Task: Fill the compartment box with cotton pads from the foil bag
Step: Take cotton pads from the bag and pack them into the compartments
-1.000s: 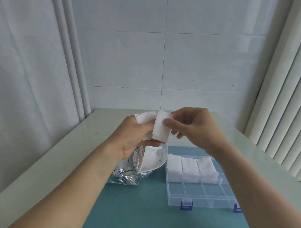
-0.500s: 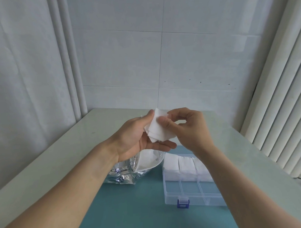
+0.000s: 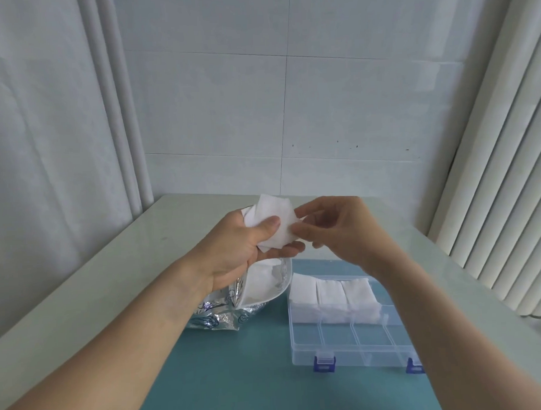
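White tiled wall [image 3: 336, 104] (blinds [image 3: 508, 196] right)

Bag [image 3: 217, 311]: we see it on the mat [image 3: 253, 374], left of the box [image 3: 350, 334].
Box: on the mat, right of the bag.
Pads [image 3: 330, 294]: in the box's far row.
Mat: on the table [image 3: 91, 291].
Held pads [image 3: 273, 223]: above the bag, between our hands.

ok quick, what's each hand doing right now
Left hand: holding a small stack of cotton pads, thumb pressed on top.
Right hand: fingers pinching the right edge of the top pad.
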Available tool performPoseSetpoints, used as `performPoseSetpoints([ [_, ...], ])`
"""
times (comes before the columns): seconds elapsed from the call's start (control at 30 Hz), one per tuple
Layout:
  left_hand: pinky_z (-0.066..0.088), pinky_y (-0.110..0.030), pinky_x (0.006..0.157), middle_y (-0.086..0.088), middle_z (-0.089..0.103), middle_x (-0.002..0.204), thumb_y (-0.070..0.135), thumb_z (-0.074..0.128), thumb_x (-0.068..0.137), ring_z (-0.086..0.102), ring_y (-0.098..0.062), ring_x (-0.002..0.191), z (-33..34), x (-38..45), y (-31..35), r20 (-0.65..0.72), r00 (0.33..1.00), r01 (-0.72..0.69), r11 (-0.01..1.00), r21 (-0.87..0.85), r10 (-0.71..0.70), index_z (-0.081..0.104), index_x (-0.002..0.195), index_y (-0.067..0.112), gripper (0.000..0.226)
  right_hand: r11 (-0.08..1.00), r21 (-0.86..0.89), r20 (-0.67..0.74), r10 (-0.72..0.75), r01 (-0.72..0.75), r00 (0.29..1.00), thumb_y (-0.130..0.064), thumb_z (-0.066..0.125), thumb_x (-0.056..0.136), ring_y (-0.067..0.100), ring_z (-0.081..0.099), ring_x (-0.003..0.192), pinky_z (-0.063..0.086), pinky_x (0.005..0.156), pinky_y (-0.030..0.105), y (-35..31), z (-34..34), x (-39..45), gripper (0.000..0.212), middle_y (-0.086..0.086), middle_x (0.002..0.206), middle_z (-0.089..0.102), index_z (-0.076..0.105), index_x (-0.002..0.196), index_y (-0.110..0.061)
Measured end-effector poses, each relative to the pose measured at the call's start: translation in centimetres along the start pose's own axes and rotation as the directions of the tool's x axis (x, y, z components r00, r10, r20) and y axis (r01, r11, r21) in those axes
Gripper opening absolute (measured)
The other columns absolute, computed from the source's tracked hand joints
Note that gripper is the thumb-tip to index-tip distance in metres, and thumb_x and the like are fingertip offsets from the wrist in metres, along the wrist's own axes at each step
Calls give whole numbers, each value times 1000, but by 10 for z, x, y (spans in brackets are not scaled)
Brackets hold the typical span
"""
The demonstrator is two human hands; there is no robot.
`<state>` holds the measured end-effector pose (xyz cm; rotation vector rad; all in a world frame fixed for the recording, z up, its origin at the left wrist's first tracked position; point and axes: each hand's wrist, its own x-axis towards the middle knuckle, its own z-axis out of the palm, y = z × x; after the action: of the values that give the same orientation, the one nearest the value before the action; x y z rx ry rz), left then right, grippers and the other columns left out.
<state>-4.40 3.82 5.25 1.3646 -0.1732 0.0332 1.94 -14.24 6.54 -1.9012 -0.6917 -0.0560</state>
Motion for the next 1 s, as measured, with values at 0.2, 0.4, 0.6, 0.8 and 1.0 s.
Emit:
performPoseSetpoints([
  [0.2, 60, -38, 85, -23, 73, 105, 0, 60, 95, 72, -39, 96, 4, -2, -4, -55, 994, -82, 989, 120, 89, 64, 117, -4, 22, 998, 57, -41, 22, -20, 999, -32, 72, 90, 24, 65, 59, 57, 62, 32, -2, 16, 0, 15, 4, 68, 73, 76, 89, -18],
  [0.4, 60, -40, 79, -20, 71, 106, 19, 64, 94, 71, -39, 91, 4, -7, 7, 101, 992, -93, 964, 251, 69, 65, 123, 9, 31, 953, 303, -165, 42, 10, 985, -18, 82, 80, 7, 50, 45, 42, 51, 19, -5, 23, -2, 8, -4, 57, 63, 78, 84, -12],
  [0.6, 58, -47, 81, -30, 66, 116, 41, 28, 106, 67, -46, 95, -2, -4, 11, 84, 996, 5, 998, 58, -10, 58, 129, -1, 56, 811, 567, -64, 219, -145, 974, -19, 75, 87, 22, 59, 70, 45, 62, 29, -6, 17, 0, 16, 11, 84, 68, 73, 95, -5],
  [0.8, 60, -34, 63, -23, 72, 95, 19, 45, 105, 71, -35, 76, -3, -2, 10, -101, 994, -38, 999, 24, 41, 61, 110, -6, 29, 662, 714, 100, 223, -226, 970, -16, 56, 100, 19, 69, 74, 54, 60, 27, -7, -2, 5, 16, 11, 90, 70, 64, 103, -3],
  [1.0, 57, -30, 57, -25, 68, 95, 9, 51, 101, 71, -33, 72, -1, -2, 10, -86, 996, -2, 999, 41, 5, 59, 113, -8, 22, 837, 511, 83, 177, -194, 981, -16, 62, 96, 15, 64, 66, 51, 58, 27, -8, -10, 3, 7, 5, 80, 68, 64, 94, -9],
])
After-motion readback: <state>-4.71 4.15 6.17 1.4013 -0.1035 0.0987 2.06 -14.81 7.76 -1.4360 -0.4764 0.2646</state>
